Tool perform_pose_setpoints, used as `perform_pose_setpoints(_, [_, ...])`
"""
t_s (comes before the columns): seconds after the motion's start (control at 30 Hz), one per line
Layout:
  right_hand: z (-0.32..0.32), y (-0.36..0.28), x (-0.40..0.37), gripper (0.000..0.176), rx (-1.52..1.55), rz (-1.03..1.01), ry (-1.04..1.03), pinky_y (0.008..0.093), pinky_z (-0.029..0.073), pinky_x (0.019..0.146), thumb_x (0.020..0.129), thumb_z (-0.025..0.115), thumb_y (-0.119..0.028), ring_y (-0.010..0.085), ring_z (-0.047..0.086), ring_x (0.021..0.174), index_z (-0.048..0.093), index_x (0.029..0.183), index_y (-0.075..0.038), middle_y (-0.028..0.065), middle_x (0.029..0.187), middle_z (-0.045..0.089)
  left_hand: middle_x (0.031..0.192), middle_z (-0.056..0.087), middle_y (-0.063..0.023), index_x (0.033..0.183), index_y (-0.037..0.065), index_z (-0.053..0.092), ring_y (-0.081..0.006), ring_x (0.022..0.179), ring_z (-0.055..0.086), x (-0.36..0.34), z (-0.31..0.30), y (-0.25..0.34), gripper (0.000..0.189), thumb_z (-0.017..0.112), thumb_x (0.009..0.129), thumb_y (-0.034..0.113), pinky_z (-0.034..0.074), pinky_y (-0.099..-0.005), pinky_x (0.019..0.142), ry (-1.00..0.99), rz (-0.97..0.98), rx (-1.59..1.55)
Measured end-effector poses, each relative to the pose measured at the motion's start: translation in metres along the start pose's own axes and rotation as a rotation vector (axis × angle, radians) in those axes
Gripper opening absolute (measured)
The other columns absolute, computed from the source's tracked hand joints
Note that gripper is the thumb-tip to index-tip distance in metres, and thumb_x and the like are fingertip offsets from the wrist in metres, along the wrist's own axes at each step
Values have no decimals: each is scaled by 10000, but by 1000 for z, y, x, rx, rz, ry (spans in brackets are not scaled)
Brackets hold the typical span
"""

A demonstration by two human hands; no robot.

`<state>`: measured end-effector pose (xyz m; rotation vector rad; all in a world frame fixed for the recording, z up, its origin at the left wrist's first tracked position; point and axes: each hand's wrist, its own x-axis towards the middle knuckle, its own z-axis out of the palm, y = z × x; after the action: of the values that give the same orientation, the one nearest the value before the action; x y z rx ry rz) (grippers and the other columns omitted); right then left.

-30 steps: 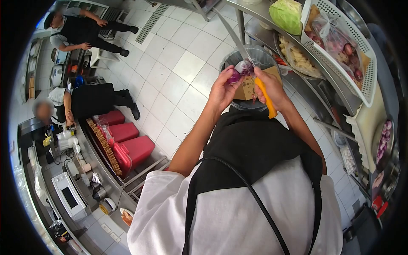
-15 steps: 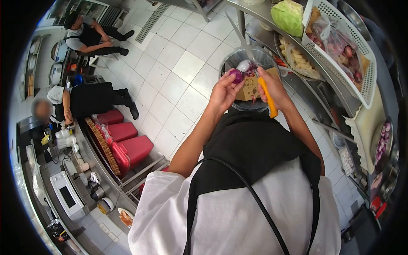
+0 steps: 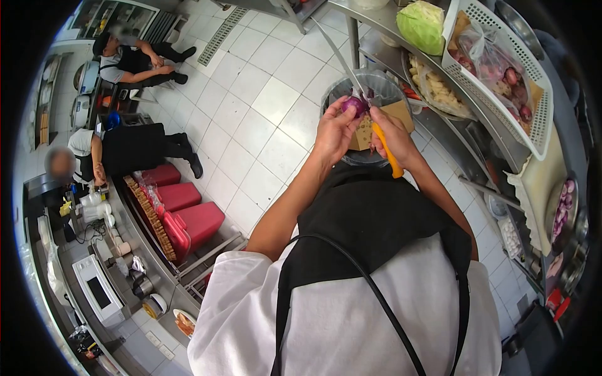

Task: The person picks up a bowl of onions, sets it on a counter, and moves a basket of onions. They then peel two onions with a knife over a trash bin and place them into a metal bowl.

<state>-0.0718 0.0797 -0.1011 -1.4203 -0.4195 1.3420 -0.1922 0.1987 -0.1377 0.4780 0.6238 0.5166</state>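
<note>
My left hand point(image 3: 334, 130) is closed around a purple onion point(image 3: 355, 108). In my right hand point(image 3: 392, 133) is a knife with a yellow handle point(image 3: 385, 149), its long blade point(image 3: 343, 62) pointing up and away to the left. The blade's lower part lies against the onion. Both hands are close together over a bin point(image 3: 326, 94) lined with a dark bag. Inside the bin, a piece of brown cardboard point(image 3: 396, 114) shows, partly hidden by my hands.
At right, a metal shelf point(image 3: 495, 119) holds a cabbage point(image 3: 421, 26) and a white basket point(image 3: 544, 128) of bagged onions. A bowl of cut onions point(image 3: 564, 207) sits farther right. Red bins point(image 3: 199, 224) stand left. One person point(image 3: 135, 62) sits; another point(image 3: 122, 150) stands at the counter.
The onion and the knife blade have come together. My right hand has moved slightly left, and the knife handle has tilted and shifted left with it.
</note>
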Motion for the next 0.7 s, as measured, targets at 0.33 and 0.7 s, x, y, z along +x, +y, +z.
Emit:
perform_pose_setpoints(0.33, [3, 0, 2, 540, -102, -45, 28, 234, 345, 399, 1011, 490, -451, 57, 413, 439, 539, 1407, -88, -25, 577, 447, 1269, 541, -164, 1337, -33, 411, -255, 1143, 589, -2, -6, 3, 411, 574, 960, -7, 514, -386, 1002, -24, 16, 2])
perform_pose_setpoints(0.7, [3, -1, 7, 530, -173, -49, 106, 265, 370, 402, 1003, 500, -444, 72, 461, 487, 568, 1384, -82, -28, 598, 474, 1292, 559, -181, 1403, -41, 377, -264, 1189, 582, -6, -10, 7, 478, 569, 977, 60, 472, -394, 1080, -96, 14, -31])
